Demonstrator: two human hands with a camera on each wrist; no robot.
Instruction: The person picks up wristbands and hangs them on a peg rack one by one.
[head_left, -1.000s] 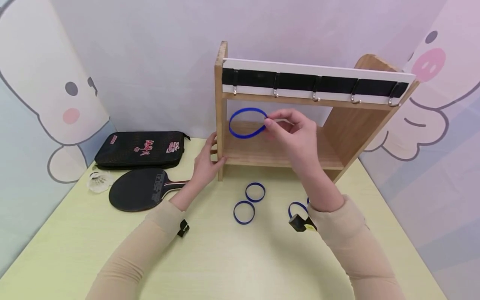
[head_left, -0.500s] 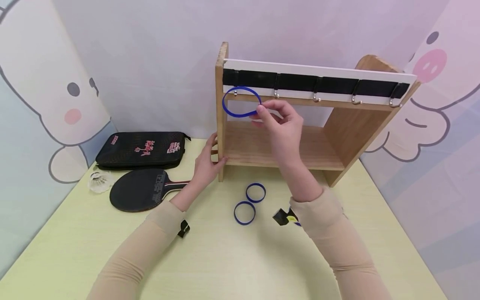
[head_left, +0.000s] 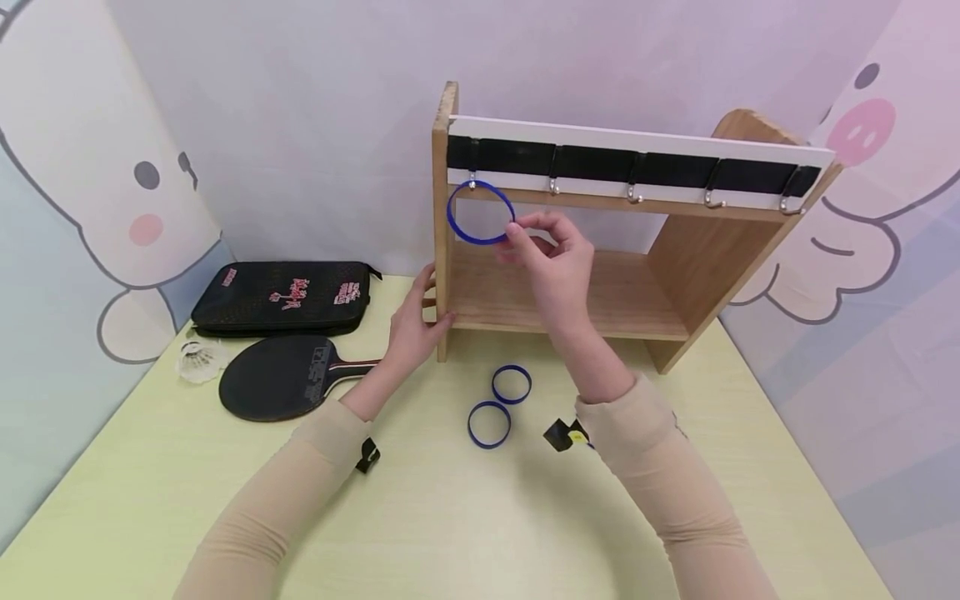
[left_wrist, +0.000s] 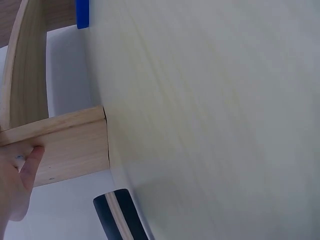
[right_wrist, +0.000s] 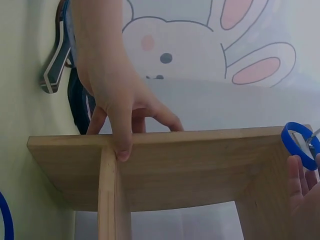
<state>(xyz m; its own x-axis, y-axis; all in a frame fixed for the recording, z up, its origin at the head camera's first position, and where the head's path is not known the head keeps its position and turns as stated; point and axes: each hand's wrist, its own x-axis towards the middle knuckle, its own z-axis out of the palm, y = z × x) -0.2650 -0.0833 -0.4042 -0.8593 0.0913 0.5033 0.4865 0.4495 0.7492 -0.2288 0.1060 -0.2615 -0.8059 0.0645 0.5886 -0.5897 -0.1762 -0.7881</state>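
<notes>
Blue and thin, one ring (head_left: 480,242) is pinched between the right hand's (head_left: 555,258) thumb and forefinger at the leftmost hook (head_left: 472,184) of the wooden rack (head_left: 697,258); from my feed I cannot tell whether it bears on the metal. The left hand (head_left: 411,329) is clamped on the rack's left side panel. Two more blue rings (head_left: 489,447) lie side by side just in front of the rack, well in from the table's (head_left: 450,533) edges. Near the table's back left corner I see a black case (head_left: 262,310) with red and pink lettering, too small for me to read. Towards the left edge sit a shuttlecock (head_left: 200,360) and a black paddle (head_left: 266,382), whose pale print beside the handle I can't make out. A yellow label (head_left: 577,436) shows below the right wrist, likewise unreadable.
</notes>
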